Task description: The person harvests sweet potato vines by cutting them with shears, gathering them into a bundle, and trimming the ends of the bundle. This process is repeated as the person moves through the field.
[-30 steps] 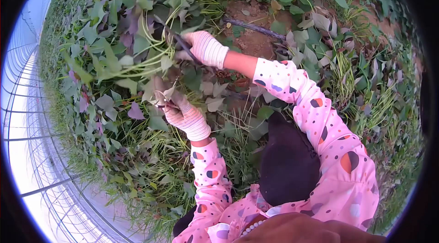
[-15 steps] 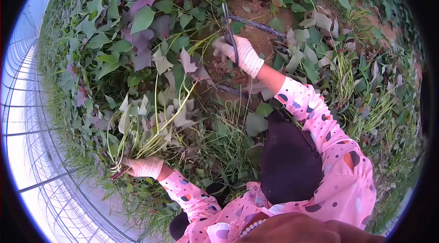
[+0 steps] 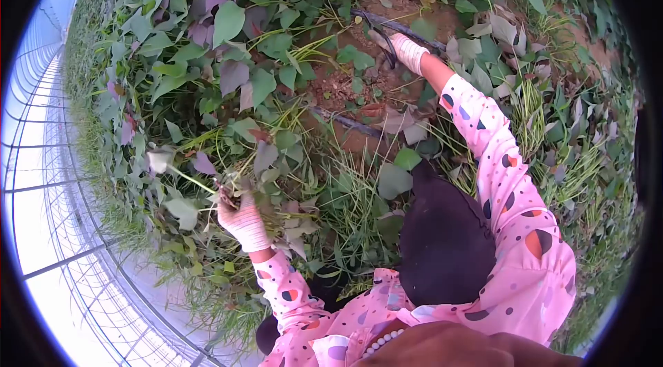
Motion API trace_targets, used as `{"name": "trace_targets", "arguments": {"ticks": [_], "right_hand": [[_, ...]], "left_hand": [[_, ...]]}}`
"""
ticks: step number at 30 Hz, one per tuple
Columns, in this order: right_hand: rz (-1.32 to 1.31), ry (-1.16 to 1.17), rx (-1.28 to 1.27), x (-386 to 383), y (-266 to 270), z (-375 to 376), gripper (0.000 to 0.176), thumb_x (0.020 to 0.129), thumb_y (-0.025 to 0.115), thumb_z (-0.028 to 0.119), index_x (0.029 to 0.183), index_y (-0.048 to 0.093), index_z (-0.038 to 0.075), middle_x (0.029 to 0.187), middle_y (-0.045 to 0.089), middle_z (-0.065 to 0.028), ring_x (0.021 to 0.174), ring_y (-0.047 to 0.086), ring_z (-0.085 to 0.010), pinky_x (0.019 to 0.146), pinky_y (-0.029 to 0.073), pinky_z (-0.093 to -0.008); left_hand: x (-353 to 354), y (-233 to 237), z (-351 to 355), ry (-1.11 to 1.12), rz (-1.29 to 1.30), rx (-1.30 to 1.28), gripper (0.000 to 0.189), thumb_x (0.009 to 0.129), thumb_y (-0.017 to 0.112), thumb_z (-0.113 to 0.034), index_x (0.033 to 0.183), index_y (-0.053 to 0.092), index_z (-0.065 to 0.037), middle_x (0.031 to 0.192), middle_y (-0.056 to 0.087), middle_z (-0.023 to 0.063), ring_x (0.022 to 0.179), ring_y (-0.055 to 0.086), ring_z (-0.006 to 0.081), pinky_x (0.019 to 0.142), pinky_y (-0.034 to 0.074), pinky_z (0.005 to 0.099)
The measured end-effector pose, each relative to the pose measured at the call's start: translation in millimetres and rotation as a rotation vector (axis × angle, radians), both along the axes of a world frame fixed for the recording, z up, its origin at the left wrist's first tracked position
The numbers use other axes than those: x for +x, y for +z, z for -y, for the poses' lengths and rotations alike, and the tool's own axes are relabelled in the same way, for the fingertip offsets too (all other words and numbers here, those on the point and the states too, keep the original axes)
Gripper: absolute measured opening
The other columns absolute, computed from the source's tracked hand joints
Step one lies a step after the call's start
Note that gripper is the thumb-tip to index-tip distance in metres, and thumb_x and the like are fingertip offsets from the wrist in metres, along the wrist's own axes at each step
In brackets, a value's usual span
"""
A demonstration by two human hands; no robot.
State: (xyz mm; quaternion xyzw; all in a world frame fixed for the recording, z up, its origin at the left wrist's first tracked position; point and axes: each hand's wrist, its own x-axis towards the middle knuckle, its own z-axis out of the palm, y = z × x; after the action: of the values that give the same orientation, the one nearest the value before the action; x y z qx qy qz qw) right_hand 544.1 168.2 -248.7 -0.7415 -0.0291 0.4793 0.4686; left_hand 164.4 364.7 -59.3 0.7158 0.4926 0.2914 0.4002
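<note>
On my feed, the white mesh wall with grey metal bars curves along the rim from 9 to 7 o'clock, edging the bed of green and purple heart-shaped vine leaves.

At about 8 o'clock from centre is the left hand, in a pink-and-white striped knit glove. Its fingers are curled tight around a bunch of green vine stems with pale and purple leaves. The stems stick up out of the fist toward 11 o'clock. One long stalk runs out toward 10 o'clock and ends in a pale leaf.

Near centre, toward 12 o'clock, there is a patch of bare reddish-brown soil. A thin black irrigation hose lies across its near edge, and a second black hose crosses its far edge.

The right hand is at 1 o'clock in the same kind of striped glove, reaching down to the soil just below that far hose. It is clenched around a dark curved metal tool. The tool's thin arc stands out on the hand's 9 o'clock side, close over the dirt. I cannot tell from here what kind of blade it is.

The pink sleeve with coloured spots runs from that wrist down to 5 o'clock. A knee in dark fabric sits at 5 o'clock between the two arms.
</note>
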Motion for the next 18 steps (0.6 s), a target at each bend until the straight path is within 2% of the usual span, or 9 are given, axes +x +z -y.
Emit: {"name": "trace_targets", "arguments": {"ticks": [2,3,4,5,6,8,12,15,18], "right_hand": [[0.012,0.056,0.015,2,-2,-13,0.068,0.079,0.052,0.071,0.071,0.067,0.005,0.058,0.060,-0.0043,0.053,0.059,-0.0140,0.050,0.047,-0.0326],[0.011,0.057,0.085,1,-3,-20,0.070,0.079,0.052,0.072,0.072,0.067,0.005,0.060,0.060,-0.0045,0.052,0.058,-0.0153,0.051,0.047,-0.0333],[0.009,0.056,0.156,0,-8,-25,0.071,0.078,0.052,0.073,0.073,0.068,0.004,0.061,0.061,-0.0047,0.052,0.057,-0.0166,0.052,0.047,-0.0340],[0.134,0.240,0.002,15,-55,-37,0.065,0.081,0.054,0.066,0.083,0.068,0.003,0.065,0.062,-0.0072,0.055,0.057,-0.0204,0.058,0.047,-0.0368],[0.133,0.242,0.002,10,-69,-41,0.065,0.081,0.054,0.066,0.083,0.068,0.003,0.065,0.062,-0.0072,0.055,0.057,-0.0204,0.058,0.047,-0.0368],[0.106,0.346,-0.134,5,-79,-45,0.048,0.089,0.052,0.049,0.085,0.066,0.004,0.071,0.063,-0.0081,0.055,0.055,-0.0204,0.057,0.046,-0.0351],[0.237,0.458,-0.214,0,-83,-37,0.057,0.087,0.049,0.058,0.092,0.066,0.004,0.074,0.065,-0.0097,0.064,0.059,-0.0218,0.062,0.048,-0.0336],[0.336,0.364,-0.105,2,-70,-29,0.064,0.086,0.047,0.065,0.097,0.065,0.005,0.077,0.066,-0.0110,0.070,0.062,-0.0228,0.066,0.049,-0.0324],[0.135,0.197,0.079,13,-39,-33,0.072,0.083,0.045,0.072,0.100,0.066,0.005,0.077,0.067,-0.0118,0.072,0.064,-0.0234,0.067,0.049,-0.0312]], "left_hand": [[16,-28,26,-0.101,0.001,-0.126,0.025,0.078,0.077,-0.009,0.097,0.064,-0.001,0.083,0.063,-0.0001,0.071,0.052,0.0063,0.067,0.045,0.0220],[13,-50,32,-0.172,-0.068,-0.091,0.024,0.078,0.076,-0.008,0.099,0.064,0.000,0.084,0.065,0.0007,0.071,0.052,0.0061,0.069,0.045,0.0221],[33,-41,51,-0.221,-0.086,-0.180,0.025,0.078,0.075,-0.007,0.100,0.064,0.001,0.086,0.065,0.0025,0.073,0.053,0.0073,0.070,0.045,0.0232],[33,-52,59,-0.281,-0.162,-0.132,0.027,0.078,0.074,-0.008,0.100,0.064,0.002,0.087,0.066,0.0037,0.074,0.054,0.0083,0.071,0.045,0.0243],[43,-57,68,-0.302,-0.106,-0.164,0.024,0.070,0.074,-0.004,0.090,0.061,0.001,0.080,0.064,0.0054,0.069,0.052,0.0102,0.064,0.045,0.0262],[58,-56,75,-0.416,-0.139,0.004,0.024,0.071,0.075,-0.006,0.089,0.061,0.001,0.079,0.064,0.0059,0.067,0.051,0.0102,0.062,0.045,0.0270],[79,-63,57,-0.468,-0.105,0.131,0.025,0.072,0.076,-0.008,0.089,0.061,0.001,0.077,0.064,0.0062,0.065,0.052,0.0113,0.063,0.046,0.0276],[100,-44,43,-0.464,-0.142,0.059,0.023,0.073,0.077,-0.010,0.085,0.061,0.002,0.073,0.062,0.0058,0.062,0.050,0.0112,0.061,0.046,0.0276],[119,-52,19,-0.494,-0.125,0.190,0.021,0.074,0.075,-0.007,0.077,0.056,0.002,0.065,0.054,0.0027,0.059,0.044,0.0086,0.055,0.043,0.0265]]}}
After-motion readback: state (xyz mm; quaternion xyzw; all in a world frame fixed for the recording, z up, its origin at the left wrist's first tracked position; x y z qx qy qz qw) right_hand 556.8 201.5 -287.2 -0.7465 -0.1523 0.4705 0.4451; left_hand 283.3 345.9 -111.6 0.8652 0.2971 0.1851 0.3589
